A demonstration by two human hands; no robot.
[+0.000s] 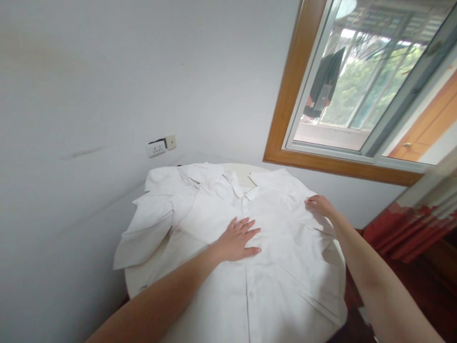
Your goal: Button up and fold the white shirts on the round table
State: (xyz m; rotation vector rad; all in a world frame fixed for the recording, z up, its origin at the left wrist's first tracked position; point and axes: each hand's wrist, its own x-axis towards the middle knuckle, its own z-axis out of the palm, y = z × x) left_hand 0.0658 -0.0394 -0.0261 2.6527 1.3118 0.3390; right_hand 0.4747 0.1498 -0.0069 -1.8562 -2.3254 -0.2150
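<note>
Two hands rested on a white shirt (278, 267) that lay spread front-up over a small round table (137, 282), covering nearly all of it. The left hand (237, 240) lay palm down on the middle of the chest, just beside the button strip (247, 297). Its fingers were spread flat and closed on nothing. The right hand (320, 205) sat further off at the shirt's shoulder on the window side, with its fingers bent onto the cloth. Whether it pinched the fabric or only touched it could not be told from this angle.

The collar (235, 183) pointed away from the person, toward the wall (89, 95). One short sleeve (143, 233) stuck out on the wall side and hung past the table's rim, where a strip of bare tabletop showed under it. The hem end drooped over the near edge.

Around the table the space was tight. The wall stood close behind and to the left, and a white socket plate (156, 148) was fixed to it just above the collar end. On the right a window (342, 109) in a wooden frame (285, 105) rose above the shoulder where the right hand was. A dark garment (323, 81) hung outside the glass before green leaves. Below the window, near the right forearm, red cloth (403, 228) lay bunched beside the table. Nothing lay on top of the shirt except the two hands.
</note>
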